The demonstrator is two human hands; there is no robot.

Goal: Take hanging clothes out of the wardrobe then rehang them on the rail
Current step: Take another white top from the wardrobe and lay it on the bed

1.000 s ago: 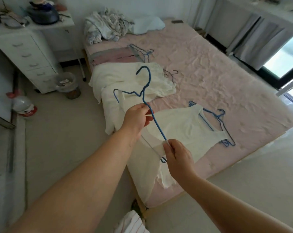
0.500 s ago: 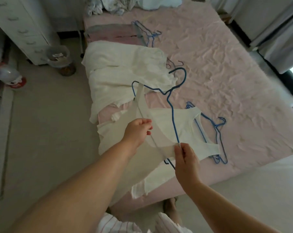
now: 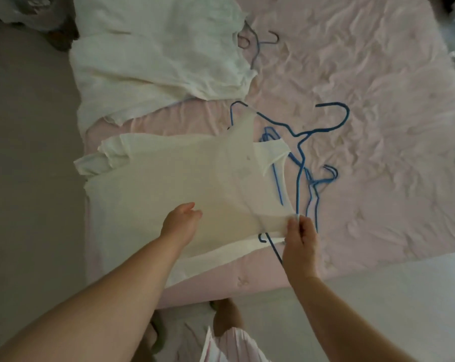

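One head-worn wide-angle camera looks steeply down, close over the bed, forearms entering from the frame's bottom edge.

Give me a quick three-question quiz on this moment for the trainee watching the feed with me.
1. True or false: the right hand pinches the strap of the white top together with the blue hanger.
2. Which surface do the clothes lie on? A) the pink bed sheet B) the floor C) a chair
3. Fill in: the second white garment lies farther up the bed, with a ______ hanger hook poking out at its right edge.

Key: 1 true. 2 A. 3 grey. Note: the left hand is at the top's fabric; whether it grips is hard to tell.
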